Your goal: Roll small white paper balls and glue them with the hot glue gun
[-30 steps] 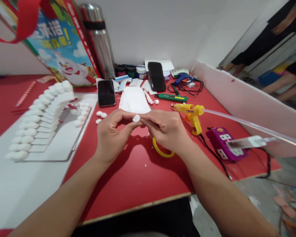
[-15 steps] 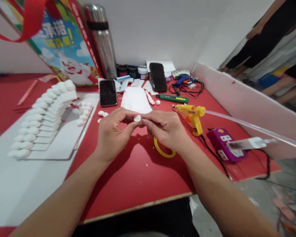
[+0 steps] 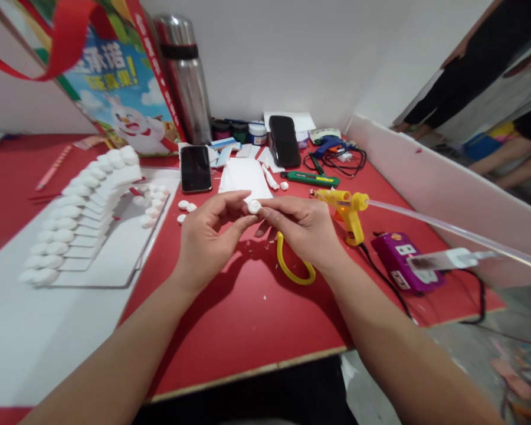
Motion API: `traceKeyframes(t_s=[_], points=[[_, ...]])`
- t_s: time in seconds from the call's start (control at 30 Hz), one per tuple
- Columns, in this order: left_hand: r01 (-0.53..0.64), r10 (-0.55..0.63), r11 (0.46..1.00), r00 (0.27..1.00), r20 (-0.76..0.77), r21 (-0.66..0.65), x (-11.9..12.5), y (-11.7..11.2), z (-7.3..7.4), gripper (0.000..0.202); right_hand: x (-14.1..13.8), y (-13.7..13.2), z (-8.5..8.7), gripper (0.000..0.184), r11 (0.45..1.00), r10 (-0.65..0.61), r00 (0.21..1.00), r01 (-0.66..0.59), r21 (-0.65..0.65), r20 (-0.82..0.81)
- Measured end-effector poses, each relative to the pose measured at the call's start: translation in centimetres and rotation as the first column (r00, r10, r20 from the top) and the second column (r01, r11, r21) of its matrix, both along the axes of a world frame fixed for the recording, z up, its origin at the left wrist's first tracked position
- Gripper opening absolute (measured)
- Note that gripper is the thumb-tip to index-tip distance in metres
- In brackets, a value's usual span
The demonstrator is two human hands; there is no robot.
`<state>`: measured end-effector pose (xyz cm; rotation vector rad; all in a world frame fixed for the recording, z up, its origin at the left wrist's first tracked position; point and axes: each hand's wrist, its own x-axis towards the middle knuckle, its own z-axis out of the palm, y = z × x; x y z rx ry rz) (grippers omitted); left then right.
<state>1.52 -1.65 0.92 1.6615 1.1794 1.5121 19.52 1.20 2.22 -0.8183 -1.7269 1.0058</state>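
Between my fingertips is a small white wad [image 3: 253, 206], rounded, with a loose tip sticking up. My left hand [image 3: 215, 230] pinches it from the left with thumb and forefinger. From the right, my right hand [image 3: 298, 227] grips the same wad with thumb and forefinger. Several similar white lumps [image 3: 184, 205] lie just left of my left hand. Further left stands a curved white stair model [image 3: 88, 242] edged with rounded white lumps. Scissors with a yellow handle [image 3: 294, 274] lie below my right hand, partly hidden by it.
A yellow glue gun [image 3: 347, 206] with a long clear stick rests right of my hands, near a purple power strip [image 3: 407, 262]. Behind are a green utility knife [image 3: 312, 179], two phones [image 3: 196, 169], white paper [image 3: 243, 177] and a steel flask [image 3: 186, 82]. People stand beyond the low partition [image 3: 429, 183].
The white wad has turned between my fingers and shows more of its rounded face. My hands stay close together, with the left fingers slightly lifted. The view has shifted slightly.
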Motion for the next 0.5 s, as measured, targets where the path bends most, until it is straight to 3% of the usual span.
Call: traceKeyframes(t_s=[0.1, 0.3, 0.4, 0.5], points=[[0.013, -0.013, 0.999, 1.0, -0.003, 0.038, 0.02, -0.04, -0.11, 0.039, 0.18, -0.01, 0.06, 0.017, 0.996, -0.021, 0.999, 0.017, 0.082, 0.044], [0.02, 0.053, 0.977, 0.941, -0.335, 0.211, -0.55, 0.16, 0.27, 0.022, 0.65, -0.09, 0.29, 0.016, 0.937, -0.134, 0.944, 0.022, 0.348, 0.3], [0.059, 0.043, 0.976, 0.893, -0.449, 0.21, -0.68, 0.18, 0.33, 0.023, 0.67, -0.1, 0.22, 0.017, 0.898, -0.196, 0.892, -0.004, 0.44, 0.408], [0.067, -0.015, 0.992, 0.912, -0.41, 0.111, -0.5, 0.22, 0.23, 0.019, 0.49, -0.15, 0.16, 0.019, 0.922, -0.2, 0.882, 0.023, 0.386, 0.426]])
